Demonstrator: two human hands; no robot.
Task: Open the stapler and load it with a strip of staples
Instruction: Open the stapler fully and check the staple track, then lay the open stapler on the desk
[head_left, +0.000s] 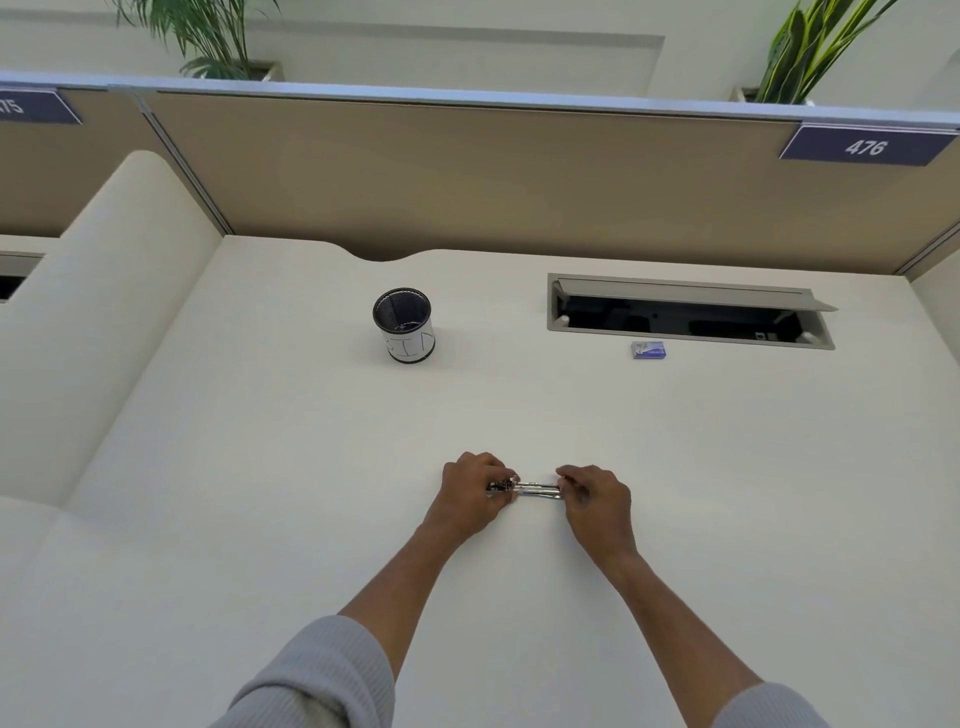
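- Silvery metal shows between both hands: the stapler (535, 489) lies crosswise on the tabletop (727, 467), near the person.
- Left hand (470, 493) closes on its left end, probably to steady it.
- Right hand (595, 496) pinches the right end with its fingertips (563, 475), seemingly working on the channel; whether a staple strip is already in cannot be told.
- Small blue box (648, 349), perhaps staples, sits well apart, just beside an open cable hatch (691, 312).
- Mesh pen cup (403, 325) stands far back.
- Cream tabletop, tan cubicle partition (467, 182) with number plate "476" (866, 147), plants (810, 47) above.
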